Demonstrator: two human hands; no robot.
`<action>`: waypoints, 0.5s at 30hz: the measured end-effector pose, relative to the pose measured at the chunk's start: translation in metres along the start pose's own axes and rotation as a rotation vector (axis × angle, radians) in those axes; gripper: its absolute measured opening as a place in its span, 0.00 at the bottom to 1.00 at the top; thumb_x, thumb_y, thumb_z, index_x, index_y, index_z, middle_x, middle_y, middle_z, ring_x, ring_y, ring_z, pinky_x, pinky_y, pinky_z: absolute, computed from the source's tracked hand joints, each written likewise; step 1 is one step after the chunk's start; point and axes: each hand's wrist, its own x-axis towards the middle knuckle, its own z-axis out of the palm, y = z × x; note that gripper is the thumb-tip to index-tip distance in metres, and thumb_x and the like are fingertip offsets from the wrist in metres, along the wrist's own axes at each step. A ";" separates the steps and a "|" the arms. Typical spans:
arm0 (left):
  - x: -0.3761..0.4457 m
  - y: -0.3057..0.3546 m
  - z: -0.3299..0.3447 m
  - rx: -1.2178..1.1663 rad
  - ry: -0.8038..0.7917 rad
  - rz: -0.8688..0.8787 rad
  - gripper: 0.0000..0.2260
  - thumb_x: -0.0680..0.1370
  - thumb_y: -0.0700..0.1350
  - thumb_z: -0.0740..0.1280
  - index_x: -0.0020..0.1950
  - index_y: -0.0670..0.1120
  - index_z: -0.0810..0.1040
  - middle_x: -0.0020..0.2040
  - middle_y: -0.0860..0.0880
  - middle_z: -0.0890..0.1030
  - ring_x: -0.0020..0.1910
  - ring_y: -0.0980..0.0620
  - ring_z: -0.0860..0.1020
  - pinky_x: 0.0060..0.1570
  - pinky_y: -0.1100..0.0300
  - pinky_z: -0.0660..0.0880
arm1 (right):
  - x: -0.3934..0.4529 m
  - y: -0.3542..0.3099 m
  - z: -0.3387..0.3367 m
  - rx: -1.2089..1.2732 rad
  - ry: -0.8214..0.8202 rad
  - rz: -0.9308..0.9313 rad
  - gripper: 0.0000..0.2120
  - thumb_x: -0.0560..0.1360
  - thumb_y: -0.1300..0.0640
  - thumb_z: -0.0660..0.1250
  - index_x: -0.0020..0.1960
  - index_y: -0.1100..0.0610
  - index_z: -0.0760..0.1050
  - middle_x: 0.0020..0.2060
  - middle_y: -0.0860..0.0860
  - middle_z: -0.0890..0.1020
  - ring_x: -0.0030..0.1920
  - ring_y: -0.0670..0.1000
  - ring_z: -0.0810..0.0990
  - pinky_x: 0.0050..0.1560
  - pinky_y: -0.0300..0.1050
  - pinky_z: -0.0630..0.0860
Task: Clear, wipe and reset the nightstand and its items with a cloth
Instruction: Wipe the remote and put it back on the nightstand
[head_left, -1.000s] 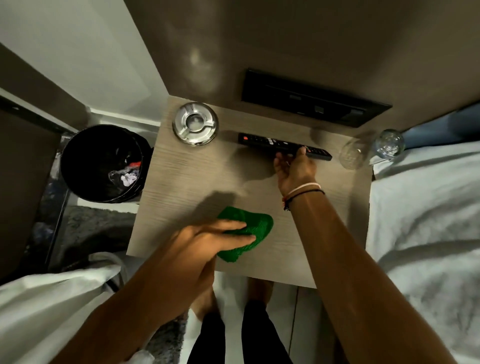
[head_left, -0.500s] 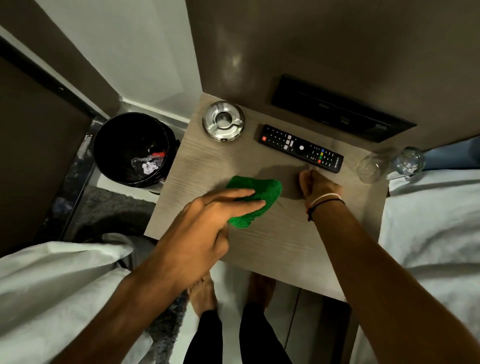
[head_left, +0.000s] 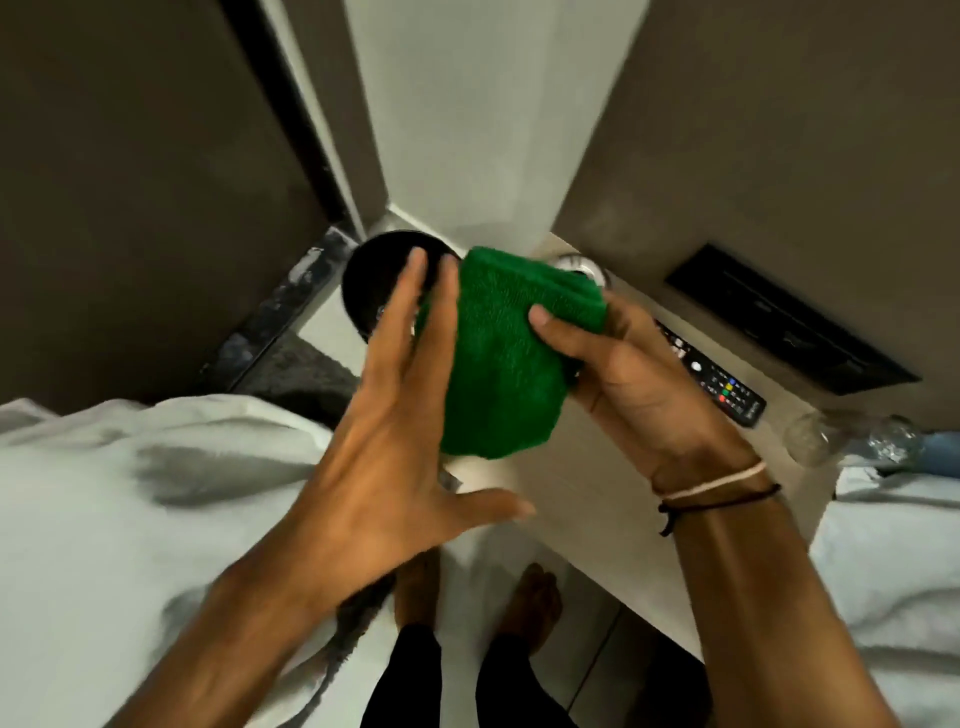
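A folded green cloth is lifted above the light wooden nightstand. My right hand grips it, thumb on its upper right part. My left hand is spread flat against the cloth's left side, fingers apart. On the nightstand lie a black remote along the back, a metal ashtray mostly hidden behind the cloth, and two clear glasses at the right edge.
A black waste bin stands on the floor left of the nightstand. White bedding lies at left and right. A black wall panel sits above the remote. My bare feet stand on the floor in front of the nightstand.
The cloth has come up off the nightstand top. My right hand left the surface and took hold of it; my left hand opened alongside. The view swung left.
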 end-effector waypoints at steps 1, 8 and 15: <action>-0.007 -0.003 -0.018 -0.111 0.035 -0.045 0.64 0.59 0.63 0.79 0.80 0.51 0.38 0.81 0.57 0.48 0.79 0.64 0.48 0.70 0.78 0.54 | -0.002 -0.011 0.021 -0.052 -0.077 -0.036 0.15 0.78 0.66 0.65 0.64 0.63 0.77 0.58 0.56 0.84 0.59 0.53 0.84 0.60 0.47 0.81; -0.080 -0.035 -0.119 -0.790 0.271 -0.165 0.34 0.60 0.41 0.81 0.63 0.56 0.76 0.58 0.54 0.84 0.59 0.54 0.82 0.51 0.62 0.81 | -0.025 -0.049 0.162 -0.267 -0.483 -0.278 0.12 0.79 0.66 0.65 0.62 0.62 0.78 0.56 0.53 0.86 0.58 0.50 0.84 0.56 0.42 0.81; -0.195 -0.070 -0.147 -0.808 0.391 -0.483 0.32 0.60 0.70 0.76 0.45 0.43 0.81 0.42 0.34 0.80 0.44 0.46 0.81 0.47 0.52 0.76 | -0.004 0.005 0.271 -0.046 -0.591 -0.204 0.12 0.80 0.68 0.63 0.62 0.66 0.76 0.52 0.57 0.84 0.54 0.54 0.84 0.56 0.49 0.81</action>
